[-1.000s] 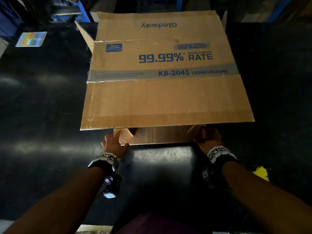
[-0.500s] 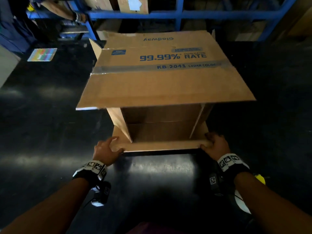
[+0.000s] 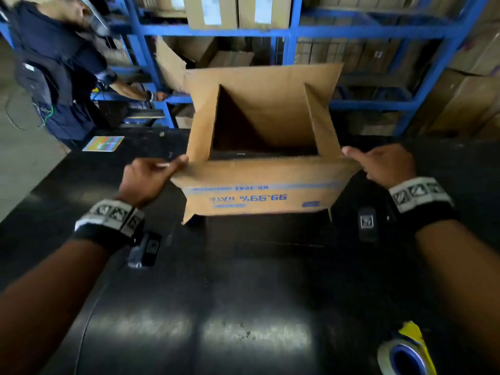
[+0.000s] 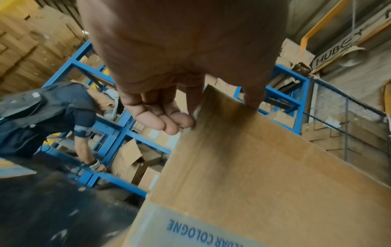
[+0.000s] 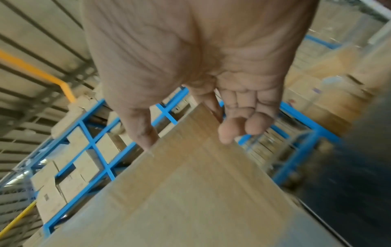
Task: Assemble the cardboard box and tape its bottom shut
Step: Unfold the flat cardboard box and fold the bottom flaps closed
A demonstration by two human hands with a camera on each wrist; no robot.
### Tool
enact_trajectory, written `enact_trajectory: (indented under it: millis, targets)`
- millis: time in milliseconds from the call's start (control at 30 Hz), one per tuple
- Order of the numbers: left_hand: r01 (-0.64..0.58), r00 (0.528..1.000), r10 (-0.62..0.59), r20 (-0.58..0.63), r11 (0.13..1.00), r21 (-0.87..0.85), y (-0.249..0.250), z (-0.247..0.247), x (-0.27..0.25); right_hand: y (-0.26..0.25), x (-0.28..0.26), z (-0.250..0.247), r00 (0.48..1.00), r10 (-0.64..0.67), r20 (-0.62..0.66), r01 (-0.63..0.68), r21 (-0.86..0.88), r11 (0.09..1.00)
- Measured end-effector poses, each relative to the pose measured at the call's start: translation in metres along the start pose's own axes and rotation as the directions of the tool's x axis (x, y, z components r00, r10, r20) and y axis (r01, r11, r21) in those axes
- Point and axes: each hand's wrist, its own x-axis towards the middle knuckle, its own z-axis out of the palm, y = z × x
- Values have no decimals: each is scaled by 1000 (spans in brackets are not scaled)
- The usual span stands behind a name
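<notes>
Flaps splay outward because we hold the cardboard box raised over the black table, open end up. Our left hand and right hand each pinch an end of the near flap, ready for folding.

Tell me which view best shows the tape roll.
The head view: the tape roll lies at the bottom right on the black table, near the right forearm and apart from the cardboard box. Both wrist views show only fingers, box and shelving; the roll is out of frame there.
</notes>
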Motion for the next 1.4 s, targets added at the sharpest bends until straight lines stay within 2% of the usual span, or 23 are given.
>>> enact_trajectory:
  millis: [167,300,367,500,700,833,900,1000,1100,1167,1267,1400]
  targets:
    - [50,998,-47,-29,992,118,32,-26,50,-47,26,-18,999,46,-23,-45,48,998]
    - [82,996,-86,29,989,123,24,-28,56,-44,27,-12,993,98,73,-99,8,995]
    - [79,994,-84,66,994,71,9,-23,49,-32,21,-2,990,102,95,-101,-8,995]
    - [28,999,-28,16,1000,-7,-2,-13,20,-16,-6,6,992,121,17,-122,79,989]
    - [-46,998,45,-50,999,-12,-26,2,-23,13,-49,12,999,17,-33,-13,120,993]
    - [-43,996,36,-79,996,-84,-46,18,-50,36,-77,27,997,-1,-75,13,165,986]
    - [-11,999,6,-50,996,-89,-61,29,-56,52,-82,39,999,23,-45,-15,170,985]
    - [53,997,-48,67,996,-74,-84,48,-61,76,-87,61,997,63,37,-68,161,985]
    - [91,992,-80,95,989,-117,-106,66,-66,89,-95,77,997,73,17,-75,194,978]
    - [85,995,-77,59,986,-142,-115,74,-70,95,-97,81,998,58,-22,-52,209,977]
    - [45,998,-38,42,986,-162,-115,75,-83,106,-101,84,1000,28,-13,-24,210,977]
    - [-16,997,31,74,980,-200,-119,76,-95,123,-101,91,999,-40,-23,44,265,963]
